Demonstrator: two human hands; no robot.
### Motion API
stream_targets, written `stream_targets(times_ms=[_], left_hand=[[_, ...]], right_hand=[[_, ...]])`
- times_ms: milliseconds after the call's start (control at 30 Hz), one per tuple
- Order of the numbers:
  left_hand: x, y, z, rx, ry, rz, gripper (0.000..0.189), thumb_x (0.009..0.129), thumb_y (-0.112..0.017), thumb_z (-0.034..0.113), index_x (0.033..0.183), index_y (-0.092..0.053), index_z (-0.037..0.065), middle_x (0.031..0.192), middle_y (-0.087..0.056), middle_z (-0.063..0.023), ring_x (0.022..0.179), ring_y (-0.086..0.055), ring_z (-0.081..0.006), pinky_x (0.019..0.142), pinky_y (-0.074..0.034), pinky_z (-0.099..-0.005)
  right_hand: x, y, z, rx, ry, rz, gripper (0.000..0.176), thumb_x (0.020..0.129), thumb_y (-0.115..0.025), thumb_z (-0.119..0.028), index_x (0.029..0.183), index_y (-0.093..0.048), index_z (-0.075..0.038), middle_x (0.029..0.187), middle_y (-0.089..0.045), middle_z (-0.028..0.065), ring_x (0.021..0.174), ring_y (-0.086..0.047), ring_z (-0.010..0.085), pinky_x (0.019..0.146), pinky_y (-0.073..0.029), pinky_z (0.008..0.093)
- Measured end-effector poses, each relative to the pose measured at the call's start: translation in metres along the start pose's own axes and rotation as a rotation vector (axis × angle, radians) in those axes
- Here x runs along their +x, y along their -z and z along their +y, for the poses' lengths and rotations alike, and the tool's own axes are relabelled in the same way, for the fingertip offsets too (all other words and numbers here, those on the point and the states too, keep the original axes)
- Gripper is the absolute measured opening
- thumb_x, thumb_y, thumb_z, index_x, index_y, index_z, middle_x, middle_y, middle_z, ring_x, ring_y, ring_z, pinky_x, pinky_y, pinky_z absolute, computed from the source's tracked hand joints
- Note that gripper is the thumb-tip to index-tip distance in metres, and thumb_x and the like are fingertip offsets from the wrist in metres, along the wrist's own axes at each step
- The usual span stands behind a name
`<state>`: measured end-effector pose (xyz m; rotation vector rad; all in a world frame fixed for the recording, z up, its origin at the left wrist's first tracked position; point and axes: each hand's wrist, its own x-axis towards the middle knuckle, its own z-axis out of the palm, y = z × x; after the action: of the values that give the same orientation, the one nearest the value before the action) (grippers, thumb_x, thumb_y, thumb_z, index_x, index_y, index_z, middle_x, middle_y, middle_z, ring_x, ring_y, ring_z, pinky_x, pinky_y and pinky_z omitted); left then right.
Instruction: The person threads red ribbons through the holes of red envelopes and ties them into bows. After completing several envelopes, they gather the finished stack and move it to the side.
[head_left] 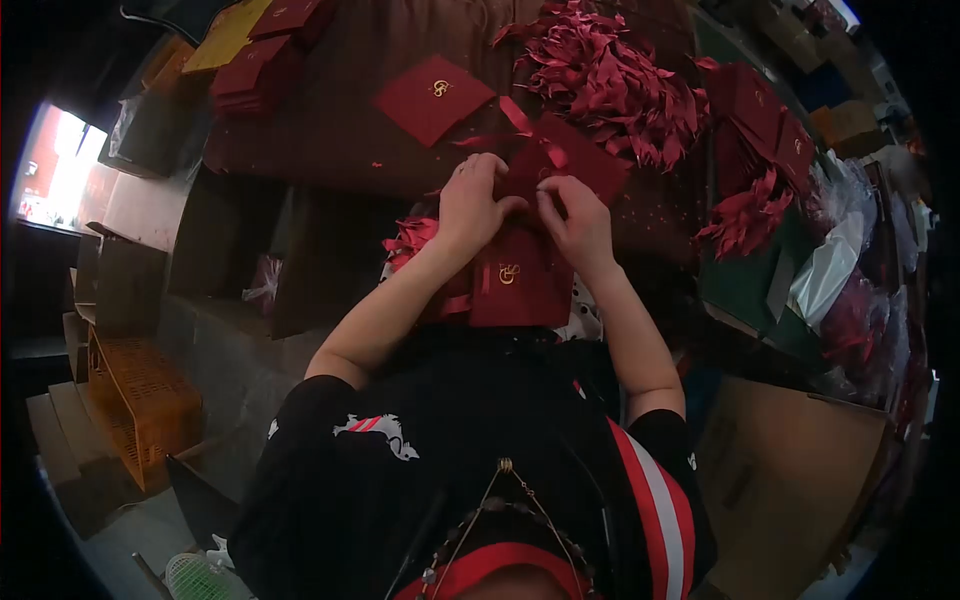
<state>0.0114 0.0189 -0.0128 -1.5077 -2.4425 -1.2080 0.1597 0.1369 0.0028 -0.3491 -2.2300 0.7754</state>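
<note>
A dark red pouch (590,165) lies flat at the table's near edge, with a shiny red ribbon (530,130) looped across it. At its left side my left hand (474,205) is curled over the edge, thumb resting inward and fingertips partly hidden. My right hand (578,222) is closed in a pinch over the pouch's near part; what sits between those fingertips is too small to make out. Below the hands, against my body, is a second red pouch (520,295) with a gold monogram. Loose red ribbons (410,240) are bunched beside my left wrist.
Another monogrammed pouch (432,105) lies ahead on the dark red tablecloth (330,145). A big heap of cut ribbons (620,85) is at the back. Stacked pouches stand left (255,80) and right (755,125). An orange crate (145,405) and cardboard box (790,480) flank me.
</note>
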Motion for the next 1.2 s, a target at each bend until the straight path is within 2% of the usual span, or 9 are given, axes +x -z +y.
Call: stream_targets(times_ms=[67,267,600,800,900,1033,1100,1133,1200], left_hand=[[0.002,0.001,-0.004,-0.139,0.088,-0.057,0.050,0.071,-0.088,0.026,0.108,-0.062,0.004,0.098,-0.064,-0.0098,0.092,-0.064,-0.0274,0.081,-0.052,-0.0387],[0.006,0.007,-0.009,-0.213,0.168,-0.136,0.043,0.073,-0.086,0.020,0.110,-0.068,0.005,0.095,-0.067,-0.0086,0.084,-0.066,-0.0211,0.078,-0.053,-0.0342],[0.001,0.010,-0.005,-0.367,0.129,-0.136,0.039,0.075,-0.080,0.010,0.111,-0.068,0.004,0.095,-0.066,-0.0101,0.087,-0.066,-0.0235,0.079,-0.053,-0.0345],[-0.012,0.010,0.008,-0.172,-0.048,-0.011,0.033,0.077,-0.076,0.007,0.108,-0.067,0.003,0.096,-0.065,-0.0130,0.092,-0.064,-0.0313,0.083,-0.052,-0.0404],[-0.019,0.009,0.015,-0.066,-0.101,0.006,0.032,0.080,-0.072,0.005,0.111,-0.065,0.003,0.096,-0.063,-0.0125,0.093,-0.062,-0.0324,0.084,-0.051,-0.0419],[-0.024,0.005,0.019,0.106,-0.240,0.091,0.030,0.083,-0.066,0.002,0.113,-0.064,0.003,0.099,-0.062,-0.0133,0.095,-0.061,-0.0349,0.085,-0.051,-0.0434],[-0.021,0.005,0.011,-0.136,-0.131,-0.027,0.030,0.083,-0.065,0.001,0.113,-0.065,0.002,0.104,-0.061,-0.0153,0.096,-0.061,-0.0357,0.085,-0.051,-0.0439],[-0.015,0.011,0.008,-0.334,0.005,-0.150,0.029,0.084,-0.063,0.001,0.112,-0.069,0.003,0.107,-0.059,-0.0154,0.094,-0.061,-0.0350,0.086,-0.052,-0.0433],[-0.009,0.014,-0.004,-0.342,0.007,-0.159,0.029,0.084,-0.063,0.001,0.112,-0.071,0.005,0.107,-0.059,-0.0144,0.094,-0.060,-0.0337,0.086,-0.051,-0.0423]], right_hand=[[0.001,-0.011,0.005,-0.185,0.109,0.004,0.010,0.093,-0.068,-0.015,0.098,-0.066,-0.007,0.090,-0.065,0.0087,0.084,-0.066,0.0290,0.070,-0.054,0.0394],[0.004,-0.017,0.009,-0.294,0.081,-0.037,0.011,0.091,-0.070,-0.018,0.094,-0.065,-0.008,0.090,-0.062,0.0061,0.084,-0.063,0.0272,0.067,-0.053,0.0394],[0.007,-0.019,-0.003,-0.465,0.200,-0.127,0.013,0.091,-0.069,-0.014,0.088,-0.060,-0.004,0.090,-0.059,0.0101,0.081,-0.062,0.0289,0.068,-0.053,0.0399],[0.006,-0.020,0.003,-0.222,0.077,-0.119,0.013,0.090,-0.068,-0.013,0.090,-0.060,-0.004,0.087,-0.060,0.0129,0.081,-0.063,0.0333,0.069,-0.053,0.0428],[-0.001,-0.026,-0.001,-0.216,0.017,-0.084,0.013,0.088,-0.069,-0.012,0.090,-0.059,-0.003,0.085,-0.060,0.0135,0.080,-0.064,0.0344,0.071,-0.053,0.0436],[-0.001,-0.031,-0.003,-0.336,0.057,-0.073,0.014,0.086,-0.070,-0.011,0.089,-0.059,-0.003,0.087,-0.060,0.0129,0.085,-0.064,0.0338,0.072,-0.053,0.0435],[0.003,-0.024,-0.002,-0.328,0.096,-0.117,0.015,0.084,-0.073,-0.012,0.089,-0.061,-0.004,0.095,-0.059,0.0116,0.091,-0.064,0.0325,0.073,-0.053,0.0424],[0.004,-0.019,-0.003,-0.329,0.096,-0.115,0.015,0.084,-0.073,-0.012,0.089,-0.061,-0.004,0.095,-0.059,0.0116,0.091,-0.064,0.0325,0.073,-0.053,0.0424],[0.009,-0.010,-0.007,-0.254,0.026,-0.088,0.014,0.082,-0.076,-0.014,0.091,-0.066,-0.009,0.103,-0.056,0.0096,0.095,-0.063,0.0313,0.074,-0.054,0.0411]])
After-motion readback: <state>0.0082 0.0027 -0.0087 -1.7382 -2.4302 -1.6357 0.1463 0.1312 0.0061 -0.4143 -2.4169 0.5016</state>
